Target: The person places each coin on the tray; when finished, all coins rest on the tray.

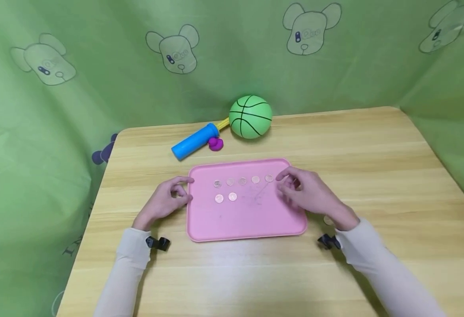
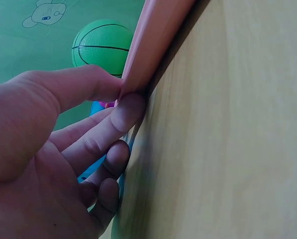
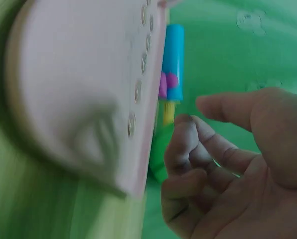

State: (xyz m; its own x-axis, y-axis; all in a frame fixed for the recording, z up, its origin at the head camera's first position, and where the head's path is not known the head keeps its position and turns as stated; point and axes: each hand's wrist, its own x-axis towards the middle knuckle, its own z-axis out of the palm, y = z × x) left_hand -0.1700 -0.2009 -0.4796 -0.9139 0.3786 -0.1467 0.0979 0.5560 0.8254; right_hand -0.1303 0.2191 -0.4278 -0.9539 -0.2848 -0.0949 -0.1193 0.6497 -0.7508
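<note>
A pink tray (image 1: 252, 220) lies on the table with an upper row of several coins (image 1: 242, 181) and a second row of two coins (image 1: 232, 197). At its left edge, my left hand (image 1: 166, 198) pinches the rim; the left wrist view shows thumb and fingertips on the tray's side (image 2: 155, 45). My right hand (image 1: 309, 191) hovers over the tray's right side, beside the last coin (image 1: 269, 178) of the upper row. In the right wrist view its fingers (image 3: 183, 144) are loosely bent, thumb apart from them, with nothing between.
One more coin (image 1: 328, 220) lies on the wooden table (image 1: 394, 176), partly hidden by my right wrist. Behind the tray are a blue pump (image 1: 195, 141) with a yellow end, a small purple toy (image 1: 215, 144) and a green ball (image 1: 250, 117). Green curtains (image 1: 232, 53) hang behind the table.
</note>
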